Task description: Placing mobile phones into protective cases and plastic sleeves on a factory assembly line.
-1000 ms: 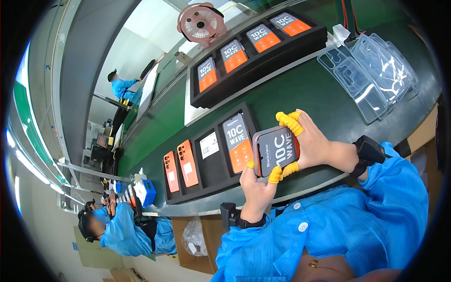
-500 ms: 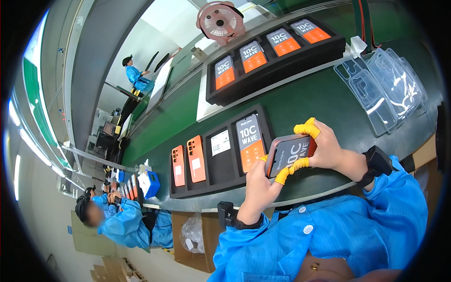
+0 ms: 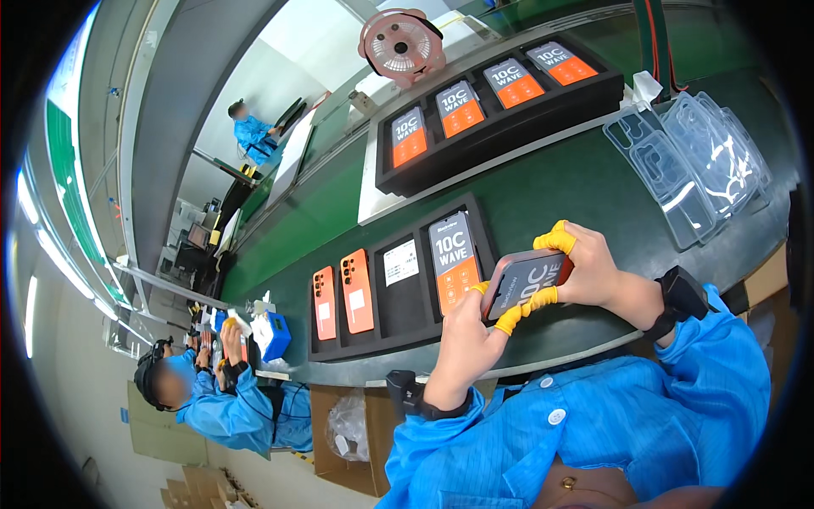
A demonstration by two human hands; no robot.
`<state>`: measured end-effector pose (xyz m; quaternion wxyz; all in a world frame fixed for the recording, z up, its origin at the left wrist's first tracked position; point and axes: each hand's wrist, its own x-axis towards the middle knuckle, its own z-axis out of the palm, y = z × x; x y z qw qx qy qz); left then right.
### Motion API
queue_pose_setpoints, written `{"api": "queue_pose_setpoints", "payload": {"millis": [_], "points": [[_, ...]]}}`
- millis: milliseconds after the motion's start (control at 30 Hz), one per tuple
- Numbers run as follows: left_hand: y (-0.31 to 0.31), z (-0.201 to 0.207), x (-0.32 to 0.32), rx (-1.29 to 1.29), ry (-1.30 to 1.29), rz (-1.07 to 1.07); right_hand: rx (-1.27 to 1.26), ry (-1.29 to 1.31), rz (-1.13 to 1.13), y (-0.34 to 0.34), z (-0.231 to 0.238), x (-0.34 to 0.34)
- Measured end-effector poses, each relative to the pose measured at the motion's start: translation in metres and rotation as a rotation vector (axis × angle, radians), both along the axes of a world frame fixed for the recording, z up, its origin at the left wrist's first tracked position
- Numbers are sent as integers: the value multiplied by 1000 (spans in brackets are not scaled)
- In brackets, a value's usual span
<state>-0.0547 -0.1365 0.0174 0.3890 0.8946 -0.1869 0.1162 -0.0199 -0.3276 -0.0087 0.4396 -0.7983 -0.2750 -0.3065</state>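
Both my hands hold one smartphone point(image 3: 527, 280) with a dark printed screen film, tilted above the green table's near edge. My left hand point(image 3: 466, 339) grips its lower left end from below. My right hand point(image 3: 593, 270) holds the right end; its thumb and fingers wear yellow finger cots. Just left of the phone lies a black foam tray point(image 3: 398, 327) holding two orange phones back up, one with a white label, and one screen up.
A second black tray point(image 3: 500, 144) with several phones sits farther back, a pink desk fan point(image 3: 402, 42) behind it. Clear plastic phone cases point(image 3: 691, 165) are piled at the right. A person in a blue coat point(image 3: 212, 382) works at my left; another sits far off.
The phone has tipped from facing me to a flatter, tilted pose and sits slightly lower, near the table edge. Both hands stay on it. My view has shifted a little.
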Motion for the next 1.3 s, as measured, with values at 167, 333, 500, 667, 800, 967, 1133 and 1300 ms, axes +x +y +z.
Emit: {"api": "queue_pose_setpoints", "payload": {"millis": [167,333,500,667,800,967,1133,1300], "points": [[-4,-4,-4,46,7,1,18,-35,-20,-2,2,-2],[-12,-26,4,-34,-269,43,-78,-57,-99,-3,2,2],[5,-21,15,-364,302,-277,20,47,-44,-10,4,2],[-28,-32,4,157,213,-290,517,729,488,-11,-10,3],[-39,-50,2,214,149,-274,629,715,514,-12,-14,-1],[-45,-74,1,192,73,-79,636,547,503,-12,-18,-3],[-47,-69,-1,124,-30,-29,548,351,420,-6,-23,2],[-33,-73,-5,101,117,-64,531,428,480,-8,-8,-3]]}}
